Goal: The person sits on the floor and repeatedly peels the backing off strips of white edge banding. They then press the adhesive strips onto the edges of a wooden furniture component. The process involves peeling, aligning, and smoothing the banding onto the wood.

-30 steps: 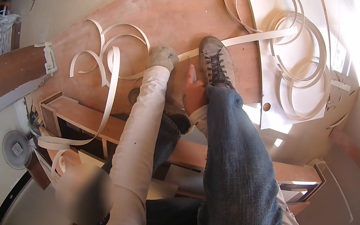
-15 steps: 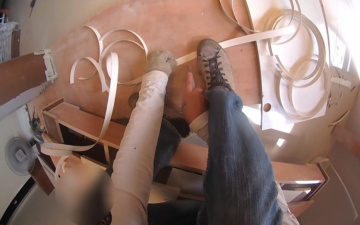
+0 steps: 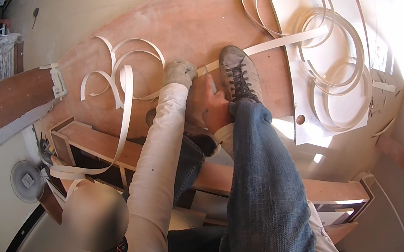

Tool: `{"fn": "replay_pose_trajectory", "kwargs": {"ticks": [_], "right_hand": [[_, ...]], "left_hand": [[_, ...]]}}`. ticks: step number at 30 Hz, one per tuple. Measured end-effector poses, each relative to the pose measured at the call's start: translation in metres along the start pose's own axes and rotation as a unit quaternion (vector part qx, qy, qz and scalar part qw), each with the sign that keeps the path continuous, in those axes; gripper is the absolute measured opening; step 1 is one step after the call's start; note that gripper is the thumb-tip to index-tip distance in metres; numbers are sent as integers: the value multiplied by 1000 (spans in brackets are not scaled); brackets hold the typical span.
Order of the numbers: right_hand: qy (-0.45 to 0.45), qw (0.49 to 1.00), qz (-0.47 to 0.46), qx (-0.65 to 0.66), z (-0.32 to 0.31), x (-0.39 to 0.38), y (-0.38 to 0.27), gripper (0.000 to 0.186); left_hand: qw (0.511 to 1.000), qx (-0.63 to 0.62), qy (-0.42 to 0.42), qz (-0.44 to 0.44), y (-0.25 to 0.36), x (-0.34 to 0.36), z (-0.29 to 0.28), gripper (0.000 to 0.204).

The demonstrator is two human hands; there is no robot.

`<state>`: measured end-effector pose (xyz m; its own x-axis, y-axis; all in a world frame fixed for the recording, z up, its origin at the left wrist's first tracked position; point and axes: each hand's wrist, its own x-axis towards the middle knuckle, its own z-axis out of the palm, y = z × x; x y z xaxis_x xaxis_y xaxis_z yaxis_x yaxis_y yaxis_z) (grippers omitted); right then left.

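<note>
My left hand, in a pale knit glove, is closed on a long cream edging strip lying across a reddish-brown wooden panel. Just right of the glove, my bare right hand has one finger stretched up to the strip's lower edge; its other fingers look curled, and anything inside them is hidden. My laced grey shoe presses on the strip beyond that finger. Left of the glove, the strip's loose curls spread over the panel, with one long loop hanging toward my left arm.
A coil of the same strip lies on a white board at the upper right. Nearer me runs a low wooden frame with compartments. A standing fan is at the lower left, and brown boards are at the left.
My right hand has moved up and left, bringing its finger to the strip beside the glove. The left hand and the shoe keep their places on the strip.
</note>
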<state>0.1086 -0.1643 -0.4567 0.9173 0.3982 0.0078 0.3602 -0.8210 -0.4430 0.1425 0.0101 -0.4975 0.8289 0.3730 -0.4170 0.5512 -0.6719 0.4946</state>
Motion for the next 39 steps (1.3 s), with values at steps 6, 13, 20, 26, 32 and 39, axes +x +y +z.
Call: {"fn": "replay_pose_trajectory", "kwargs": {"ticks": [6, 13, 20, 26, 32, 39], "right_hand": [[6, 1000, -4, -12, 0, 1, -1, 81], [10, 1000, -2, -21, 1, 1, -1, 81], [-54, 997, -6, -50, -5, 0, 2, 82], [-57, 995, -5, -76, -3, -1, 2, 81], [-57, 993, 24, -102, 3, -8, 0, 78], [-64, 982, 18, -176, 11, -13, 3, 74]], "left_hand": [[1000, 13, -15, -18, 6, -2, -4, 23], [999, 3, -23, -22, 6, -1, -5, 23], [1000, 16, -8, -7, 4, -2, -3, 23], [1000, 26, -9, -6, 6, -3, -5, 22], [1000, 14, 2, -4, 12, -7, -8, 20], [1000, 7, -10, -13, 13, -7, -10, 18]]}}
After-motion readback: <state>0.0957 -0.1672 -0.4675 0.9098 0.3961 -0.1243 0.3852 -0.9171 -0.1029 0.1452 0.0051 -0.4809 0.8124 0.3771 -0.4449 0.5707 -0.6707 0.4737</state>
